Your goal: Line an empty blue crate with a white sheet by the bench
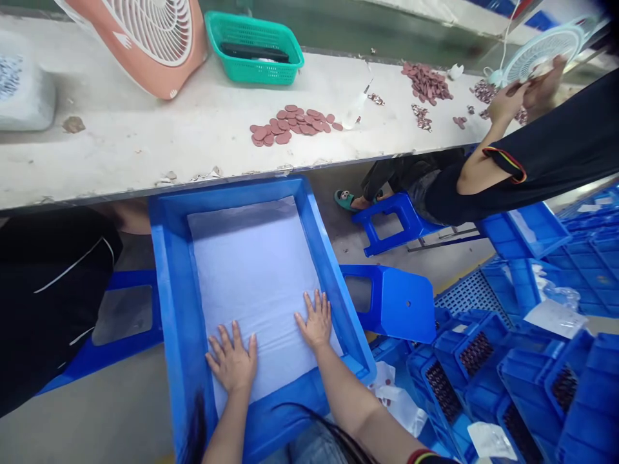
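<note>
White sheet (254,270) lengthwise toward bench (145,129) (blue crate (167,270) around it); left hand (232,357), right hand (315,320) open flat.

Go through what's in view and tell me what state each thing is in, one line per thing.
Left hand: open, flat on the sheet, fingers spread.
Right hand: open, flat on the sheet, near the crate wall.
White sheet: lying flat inside the crate.
Blue crate: lined with the sheet.
Green basket: on the bench, holding dark items.
Brown discs: loose in a pile on the bench.
Pink fan: on the bench, blades behind a grille.
</note>
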Demonstrator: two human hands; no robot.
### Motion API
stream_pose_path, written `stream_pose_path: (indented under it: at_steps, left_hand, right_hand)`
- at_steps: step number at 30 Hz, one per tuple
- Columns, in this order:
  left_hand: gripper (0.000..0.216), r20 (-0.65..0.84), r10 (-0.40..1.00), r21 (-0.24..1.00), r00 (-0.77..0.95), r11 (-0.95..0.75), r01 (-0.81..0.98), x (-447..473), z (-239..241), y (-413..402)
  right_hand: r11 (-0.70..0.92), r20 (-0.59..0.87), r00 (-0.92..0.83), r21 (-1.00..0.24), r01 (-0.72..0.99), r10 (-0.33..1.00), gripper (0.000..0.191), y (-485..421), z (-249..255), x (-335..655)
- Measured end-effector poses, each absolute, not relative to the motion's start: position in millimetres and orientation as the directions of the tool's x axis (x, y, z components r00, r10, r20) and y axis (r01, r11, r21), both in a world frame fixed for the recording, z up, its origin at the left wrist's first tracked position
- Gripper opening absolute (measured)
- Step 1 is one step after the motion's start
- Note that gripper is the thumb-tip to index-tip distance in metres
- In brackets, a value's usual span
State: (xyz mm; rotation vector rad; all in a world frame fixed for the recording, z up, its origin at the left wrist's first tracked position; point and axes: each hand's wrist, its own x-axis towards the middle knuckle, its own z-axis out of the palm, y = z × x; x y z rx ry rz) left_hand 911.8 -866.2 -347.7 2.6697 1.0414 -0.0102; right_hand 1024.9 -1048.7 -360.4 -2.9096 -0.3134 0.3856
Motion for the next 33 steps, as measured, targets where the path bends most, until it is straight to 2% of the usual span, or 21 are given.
stream_pose_path:
  at_steps: [6,11,19,24,29,33]
  left_hand:
    - [0.060,-0.062,0.664,0.279,0.745,-0.705,0.652,910.4,-342.2,-869.3]
    - [0.067,-0.001,0.673,0.306,0.739,-0.704,0.641,932.1,-327.7,-864.2]
    - [0.064,0.052,0.535,0.339,0.843,-0.804,0.489,1091.9,-309.4,-761.4]
    - [0.057,0.033,0.429,0.320,0.903,-0.860,0.397,1179.3,-317.9,-702.4]
    - [0.060,-0.047,0.386,0.276,0.921,-0.881,0.383,1199.9,-343.6,-684.0]
    - [0.070,-0.064,0.429,0.240,0.901,-0.870,0.431,1186.7,-353.1,-682.6]
  right_hand:
    - [-0.930,-0.199,0.925,-0.244,0.273,0.324,0.067,-1055.9,-353.3,1021.9]
    - [-0.858,-0.149,0.872,-0.314,0.407,0.467,0.065,-1024.9,-339.0,1029.3]
    - [-0.716,-0.032,0.772,-0.402,0.571,0.635,0.057,-922.4,-317.1,1165.9]
    - [-0.656,0.049,0.731,-0.403,0.637,0.680,0.051,-849.7,-311.3,1244.4]
    - [-0.620,0.017,0.685,-0.407,0.671,0.729,0.044,-828.2,-334.0,1292.1]
    - [-0.731,-0.003,0.792,-0.389,0.561,0.610,0.052,-861.3,-350.9,1312.5]
